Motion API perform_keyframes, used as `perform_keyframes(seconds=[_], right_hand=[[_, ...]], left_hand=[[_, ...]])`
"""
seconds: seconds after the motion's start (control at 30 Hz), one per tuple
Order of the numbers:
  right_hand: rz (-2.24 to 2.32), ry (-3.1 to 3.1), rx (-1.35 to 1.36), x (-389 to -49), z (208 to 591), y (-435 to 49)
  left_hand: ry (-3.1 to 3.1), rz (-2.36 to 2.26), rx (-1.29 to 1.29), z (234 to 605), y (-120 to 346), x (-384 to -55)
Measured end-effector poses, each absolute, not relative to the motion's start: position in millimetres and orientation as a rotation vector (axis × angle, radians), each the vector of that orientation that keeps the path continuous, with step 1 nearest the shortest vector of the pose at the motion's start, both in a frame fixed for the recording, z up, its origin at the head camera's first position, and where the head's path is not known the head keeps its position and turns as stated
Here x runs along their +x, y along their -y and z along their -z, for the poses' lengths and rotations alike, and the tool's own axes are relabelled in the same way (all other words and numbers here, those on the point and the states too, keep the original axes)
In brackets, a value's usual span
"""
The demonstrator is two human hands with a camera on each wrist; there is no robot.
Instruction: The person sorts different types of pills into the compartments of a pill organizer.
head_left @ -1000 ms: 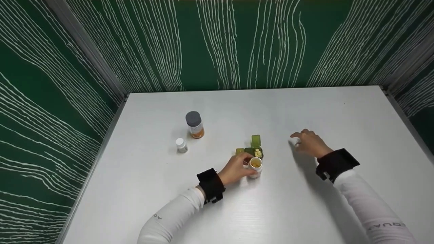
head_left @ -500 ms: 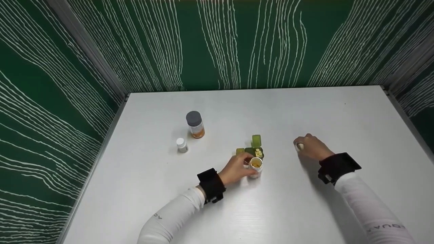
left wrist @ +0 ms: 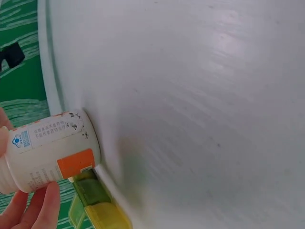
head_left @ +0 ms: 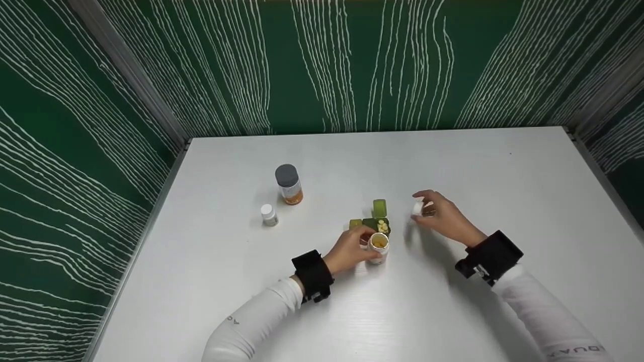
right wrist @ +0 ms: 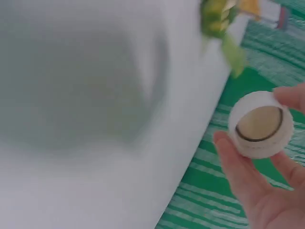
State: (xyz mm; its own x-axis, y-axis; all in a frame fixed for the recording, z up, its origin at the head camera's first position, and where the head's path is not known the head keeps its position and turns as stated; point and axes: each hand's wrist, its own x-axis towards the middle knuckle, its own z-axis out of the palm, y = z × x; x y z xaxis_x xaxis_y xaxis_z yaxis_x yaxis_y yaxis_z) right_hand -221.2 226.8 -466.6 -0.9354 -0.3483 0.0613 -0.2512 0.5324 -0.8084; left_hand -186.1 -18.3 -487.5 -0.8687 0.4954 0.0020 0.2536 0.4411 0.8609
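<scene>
My left hand (head_left: pixel 348 250) grips a white pill bottle (left wrist: pixel 55 150) with an orange patch on its label. The bottle stands upright and uncapped on the table, with yellowish pills visible through its mouth in the head view. Between the thumb and fingers of my right hand (head_left: pixel 447 217) is a white bottle cap (right wrist: pixel 261 125), its hollow underside facing the right wrist camera. The cap is off the table, to the right of the bottle. Just behind the bottle sits a green pill organizer (head_left: pixel 370 224); one lid stands open, and pale yellow pills (head_left: pixel 383 226) fill that compartment.
A larger bottle with a grey lid (head_left: pixel 287 176) and orange lower part stands back left. Beside it is a small white capped bottle (head_left: pixel 269 215). Green walls with white wavy lines (head_left: pixel 322 65) border the white table (head_left: pixel 241 301) at the back and sides.
My right hand first turned the cap inward, then moved left toward the bottle, with the cap now showing between thumb and fingers. My left hand and the bottle have stayed in place.
</scene>
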Motion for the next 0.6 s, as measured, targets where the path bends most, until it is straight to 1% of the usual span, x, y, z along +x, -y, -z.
perform_keyframes(seconds=[0.17,0.37,0.6], right_hand=[[1.672,-2.36,-0.491,-203,459,-204],[1.801,-2.142,-0.398,-188,464,-185],[1.904,-1.929,-0.459,-183,477,-175]], left_hand=[[-2.443,-1.401,0.64,488,18,-186],[-2.444,-1.409,0.691,490,18,-187],[-2.474,-1.406,0.706,491,18,-187]])
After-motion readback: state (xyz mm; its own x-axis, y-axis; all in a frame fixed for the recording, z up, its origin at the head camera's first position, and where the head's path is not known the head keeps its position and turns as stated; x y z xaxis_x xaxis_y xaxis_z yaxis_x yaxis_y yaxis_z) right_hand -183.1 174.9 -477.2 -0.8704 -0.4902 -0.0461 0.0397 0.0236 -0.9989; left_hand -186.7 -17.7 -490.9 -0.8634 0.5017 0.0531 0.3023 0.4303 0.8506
